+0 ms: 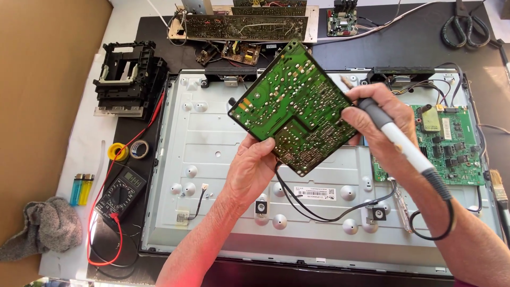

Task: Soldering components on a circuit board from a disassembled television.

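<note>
The left hand (pixel 254 167) pinched the lower edge of a green rectangular circuit board (pixel 294 109), tilting its solder side up toward the camera, above a grey metal television back panel (pixel 223 212). The right hand (pixel 380 119) wrapped closed around a grey-and-white soldering iron (pixel 401 141), tip at the board's right edge.

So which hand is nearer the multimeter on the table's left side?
Left. The left hand holds the green board to the multimeter's right; the right hand is farther right.
</note>
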